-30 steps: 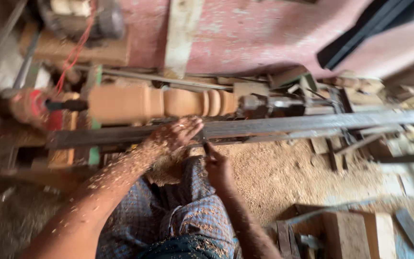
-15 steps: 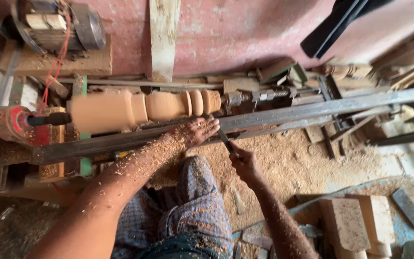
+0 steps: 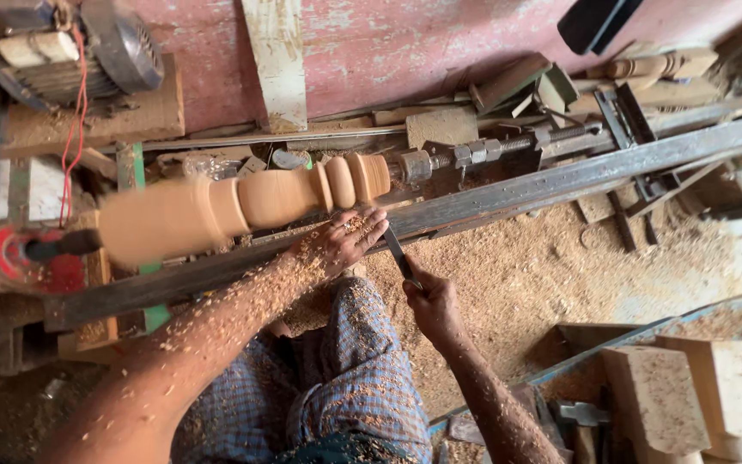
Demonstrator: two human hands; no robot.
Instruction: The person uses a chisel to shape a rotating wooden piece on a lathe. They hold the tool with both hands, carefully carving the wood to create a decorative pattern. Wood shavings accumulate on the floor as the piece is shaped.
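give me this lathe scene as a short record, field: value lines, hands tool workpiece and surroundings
left hand: left hand, flecked with shavings, rests on the long dark steel tool rest
right hand: right hand grips the dark metal chisel by its handle end
workpiece: pale turned wooden spindle with beads, mounted on the lathe, blurred at its thick end
surroundings: grey electric motor top left; sawdust-covered floor; pale wooden blocks bottom right
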